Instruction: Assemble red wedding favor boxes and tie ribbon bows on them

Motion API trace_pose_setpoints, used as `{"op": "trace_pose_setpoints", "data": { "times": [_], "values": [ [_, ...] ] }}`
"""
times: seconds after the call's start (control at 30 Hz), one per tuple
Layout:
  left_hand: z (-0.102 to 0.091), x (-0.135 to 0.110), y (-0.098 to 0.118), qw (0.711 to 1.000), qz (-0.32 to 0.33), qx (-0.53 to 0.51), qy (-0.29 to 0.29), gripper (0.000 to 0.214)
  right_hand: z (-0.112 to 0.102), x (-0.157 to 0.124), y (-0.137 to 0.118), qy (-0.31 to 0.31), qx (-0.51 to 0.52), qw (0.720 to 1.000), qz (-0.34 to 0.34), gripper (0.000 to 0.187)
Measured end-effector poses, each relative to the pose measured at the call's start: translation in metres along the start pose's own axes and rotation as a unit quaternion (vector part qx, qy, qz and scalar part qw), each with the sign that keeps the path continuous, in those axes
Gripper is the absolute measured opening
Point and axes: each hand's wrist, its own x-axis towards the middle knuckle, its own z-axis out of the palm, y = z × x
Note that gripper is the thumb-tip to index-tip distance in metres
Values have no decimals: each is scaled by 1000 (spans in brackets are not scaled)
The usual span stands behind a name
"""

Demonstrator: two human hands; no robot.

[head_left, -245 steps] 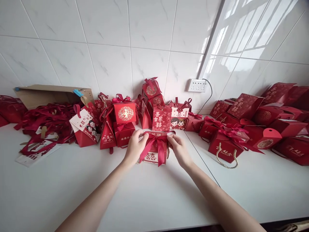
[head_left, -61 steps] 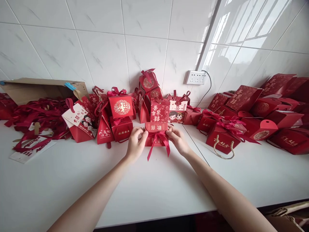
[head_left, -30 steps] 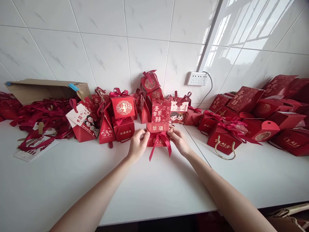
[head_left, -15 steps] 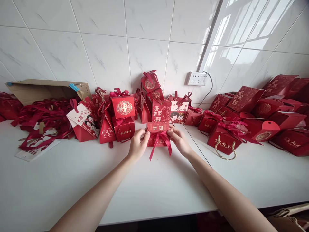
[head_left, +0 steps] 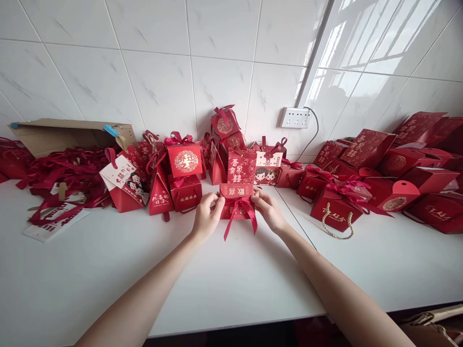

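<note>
In the middle of the head view, a small red gift box with gold lettering is held between both hands. A dark red ribbon is tied in a bow on its front, its two tails hanging down. My left hand grips the box's left side, thumb toward me and fingers mostly hidden behind. On the opposite side, my right hand pinches the right edge near the bow. Just behind stand a patterned red box and a white card with two cartoon figures.
At left, a heap of red ribbons spills from a cardboard box. Finished-looking red boxes stand left of centre. More red boxes pile up at right. A power strip hangs on the tiled wall.
</note>
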Motion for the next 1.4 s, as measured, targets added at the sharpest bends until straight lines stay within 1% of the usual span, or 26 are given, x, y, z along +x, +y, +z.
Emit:
{"op": "trace_pose_setpoints", "data": {
  "times": [0.27,0.47,0.57,0.67,0.8,0.9,0.97,1.03,1.07,1.1,1.13,1.17,1.2,1.23,1.27,1.33,1.4],
  "values": [
    [0,0,2,1000,3,-4,-2,32,-2,1,2,4,-3,1000,2,39],
    [0,0,0,1000,-5,-12,-5,32,-3,0,0,-22,56,998,25,36],
    [1,1,0,1000,-17,-19,-3,31,-2,0,0,-34,93,995,24,36],
    [1,1,1,999,-28,-29,0,31,-1,1,0,-38,104,994,20,37],
    [1,1,1,997,-49,-54,12,31,-2,0,1,-25,67,997,15,39],
    [2,0,1,994,-66,-76,43,28,-2,-2,3,-13,11,1000,-8,40],
    [4,0,2,992,-69,-85,63,23,0,-3,4,-21,-21,999,-31,38],
    [5,-1,3,991,-65,-97,69,24,2,-5,5,-38,-43,997,-59,40],
    [5,-1,3,990,-64,-102,67,27,2,-5,7,-48,-58,994,-76,46],
    [6,-2,4,991,-62,-105,63,30,1,-5,8,-62,-81,990,-94,60],
    [5,-2,4,991,-59,-106,58,31,0,-5,10,-78,-116,984,-113,79],
    [5,-3,4,992,-54,-104,51,32,-1,-5,12,-96,-159,974,-130,97],
    [5,-3,4,993,-50,-99,41,32,-3,-4,14,-109,-206,962,-145,109],
    [4,-3,3,994,-45,-95,29,34,-4,-4,16,-114,-250,949,-157,114],
    [4,-3,3,995,-41,-92,17,36,-6,-3,19,-112,-284,937,-168,114],
    [4,-1,0,996,-41,-82,3,39,-8,-1,23,-88,-322,924,-187,111],
    [4,1,-2,997,-49,-67,3,36,-10,0,25,-60,-349,911,-211,108]
  ]
}}
